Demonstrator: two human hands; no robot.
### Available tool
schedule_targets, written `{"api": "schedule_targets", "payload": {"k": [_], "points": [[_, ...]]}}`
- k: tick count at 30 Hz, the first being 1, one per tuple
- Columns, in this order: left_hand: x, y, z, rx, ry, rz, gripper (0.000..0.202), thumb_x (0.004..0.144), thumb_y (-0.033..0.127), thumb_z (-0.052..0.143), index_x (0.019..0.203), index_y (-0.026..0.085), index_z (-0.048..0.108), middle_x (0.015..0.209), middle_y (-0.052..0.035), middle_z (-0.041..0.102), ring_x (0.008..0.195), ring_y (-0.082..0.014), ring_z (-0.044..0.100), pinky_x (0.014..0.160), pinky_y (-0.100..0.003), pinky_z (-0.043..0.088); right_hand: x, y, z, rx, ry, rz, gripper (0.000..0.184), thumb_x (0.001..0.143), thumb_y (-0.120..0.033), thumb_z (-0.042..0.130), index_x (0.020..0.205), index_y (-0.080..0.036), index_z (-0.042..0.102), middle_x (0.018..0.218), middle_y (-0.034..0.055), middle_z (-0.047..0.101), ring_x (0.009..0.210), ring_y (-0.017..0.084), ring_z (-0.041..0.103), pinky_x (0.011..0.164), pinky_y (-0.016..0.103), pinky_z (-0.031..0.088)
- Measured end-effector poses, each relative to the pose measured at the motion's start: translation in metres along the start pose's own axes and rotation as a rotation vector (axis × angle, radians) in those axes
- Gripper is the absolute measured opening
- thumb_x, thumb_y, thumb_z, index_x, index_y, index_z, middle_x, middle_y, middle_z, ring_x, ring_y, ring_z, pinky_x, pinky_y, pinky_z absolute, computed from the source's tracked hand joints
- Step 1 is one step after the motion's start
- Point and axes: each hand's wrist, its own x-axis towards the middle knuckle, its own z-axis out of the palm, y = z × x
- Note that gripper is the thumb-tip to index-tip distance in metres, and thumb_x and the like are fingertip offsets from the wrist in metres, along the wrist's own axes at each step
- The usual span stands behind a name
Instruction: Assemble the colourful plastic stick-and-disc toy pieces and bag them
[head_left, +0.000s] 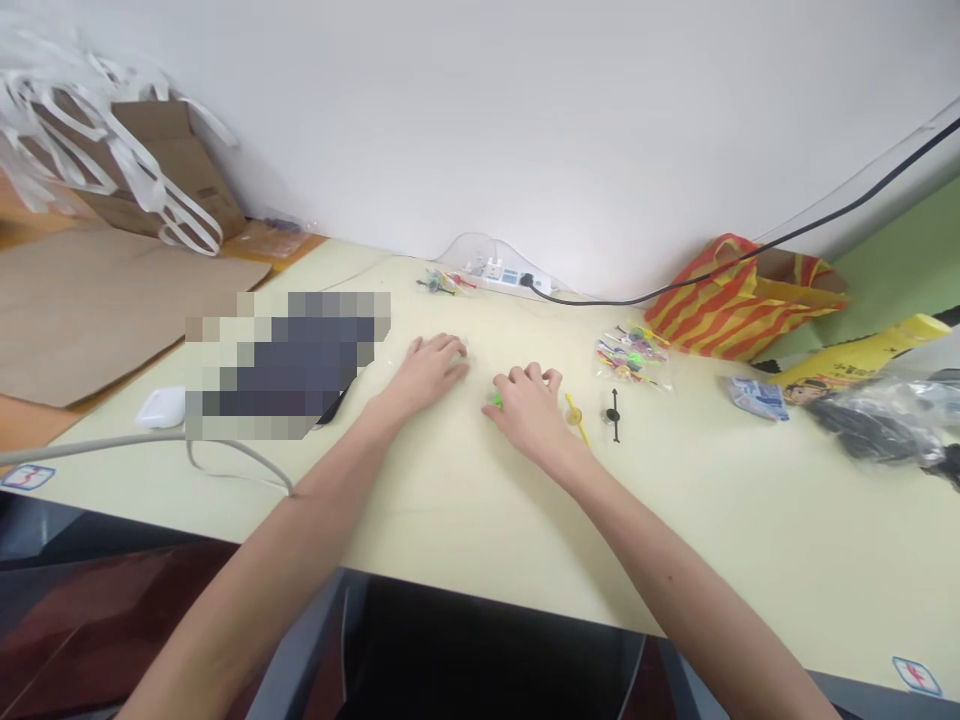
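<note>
My left hand (433, 372) rests on the table with its fingers curled together, and a faint clear edge shows by its fingertips; what they hold is hidden. Close by, my right hand (529, 402) bends its fingers down around a small bright green piece (497, 399), mostly covered by the hand. Just right of that hand lies a yellow arrow spinner (576, 417) with a round centre. Beside it is a black arrow spinner (613, 415). Behind these, a clear plastic bag (636, 356) contains several coloured spinners.
More coloured spinners (444, 282) lie near a power strip (510, 277) at the wall. A striped bag (739, 300), a yellow package (862, 362) and a wrapped dark bundle (877, 425) stand right. Left are a blurred dark object (300, 360), a white case (160, 407) and a cable (225, 443).
</note>
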Motion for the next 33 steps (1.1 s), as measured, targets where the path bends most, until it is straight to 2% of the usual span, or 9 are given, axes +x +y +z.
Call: {"api": "schedule_targets", "payload": {"k": [3,7,10,12,17,20,27,30,33], "points": [[-0.002,0.002,0.006,0.044,-0.054,-0.032,0.059,0.104,0.056,0.036,0.153,0.025,0.044,0.164,-0.0098,0.039,0.155,-0.0327,0.028,0.126,-0.061,0.015,0.011,0.000,0.009,0.075,-0.039,0.018,0.014,0.098,-0.026,0.061,0.101,-0.017,0.072,0.108,0.0146,0.072,0.116,0.034,0.052,0.098,0.054,0.030],[0.000,0.002,0.011,0.089,-0.123,-0.078,0.077,0.099,0.073,0.029,0.163,0.030,0.030,0.172,-0.0043,0.023,0.160,-0.0384,0.012,0.125,-0.067,0.004,0.019,0.009,0.011,0.331,0.124,0.064,0.012,0.096,-0.022,0.060,0.104,-0.020,0.069,0.108,0.0100,0.072,0.111,0.029,0.059,0.101,0.050,0.034],[0.001,0.002,0.009,0.093,-0.167,-0.099,0.083,0.091,0.083,0.034,0.162,0.041,0.029,0.173,0.0018,0.020,0.159,-0.0471,0.006,0.121,-0.073,0.001,0.025,0.023,0.007,0.626,0.235,0.047,0.023,0.092,-0.019,0.062,0.115,-0.021,0.063,0.111,0.0076,0.070,0.098,0.021,0.066,0.091,0.038,0.047],[0.001,0.003,0.007,0.084,-0.198,-0.081,0.086,0.086,0.088,0.038,0.160,0.046,0.030,0.173,0.0046,0.019,0.158,-0.0508,0.002,0.119,-0.076,-0.002,0.031,0.033,0.003,0.746,0.227,0.034,0.029,0.088,-0.017,0.066,0.116,-0.021,0.061,0.108,0.0053,0.071,0.087,0.018,0.068,0.080,0.032,0.051],[-0.001,0.004,0.005,0.044,-0.210,0.030,0.103,0.081,0.091,0.042,0.165,0.037,0.019,0.172,0.0004,0.021,0.159,-0.0449,0.003,0.124,-0.068,-0.002,0.046,0.049,-0.005,0.574,0.084,-0.030,0.016,0.082,-0.009,0.074,0.091,-0.021,0.069,0.091,0.0026,0.075,0.080,0.018,0.069,0.078,0.030,0.050],[-0.001,0.004,0.005,0.033,-0.206,0.033,0.109,0.080,0.092,0.043,0.166,0.029,0.020,0.171,-0.0039,0.024,0.160,-0.0427,0.006,0.126,-0.066,-0.001,0.057,0.052,-0.008,0.485,0.016,-0.056,0.016,0.082,-0.006,0.074,0.091,-0.019,0.073,0.086,0.0045,0.075,0.077,0.018,0.069,0.077,0.030,0.050],[0.000,-0.001,0.003,-0.022,-0.145,0.048,0.090,0.086,0.085,0.047,0.158,0.032,0.039,0.167,-0.0047,0.037,0.158,-0.0419,0.017,0.125,-0.064,0.009,0.074,0.058,0.000,0.450,0.021,-0.089,0.018,0.079,-0.005,0.076,0.092,-0.018,0.071,0.097,0.0074,0.076,0.083,0.019,0.069,0.076,0.029,0.049],[0.001,-0.004,0.004,-0.033,-0.099,0.076,0.069,0.096,0.073,0.043,0.152,0.033,0.048,0.163,-0.0048,0.042,0.156,-0.0382,0.026,0.124,-0.064,0.014,0.077,0.061,0.005,0.574,0.028,-0.008,0.020,0.076,-0.009,0.081,0.089,-0.017,0.068,0.092,0.0050,0.075,0.072,0.016,0.069,0.068,0.027,0.049],[0.002,-0.004,0.004,-0.042,-0.058,0.101,0.048,0.101,0.058,0.046,0.141,0.034,0.059,0.159,-0.0045,0.048,0.151,-0.0333,0.036,0.124,-0.063,0.018,0.082,0.066,0.008,0.704,-0.050,0.021,0.015,0.075,-0.010,0.080,0.082,-0.016,0.068,0.084,0.0036,0.075,0.066,0.015,0.069,0.066,0.026,0.050]]}}
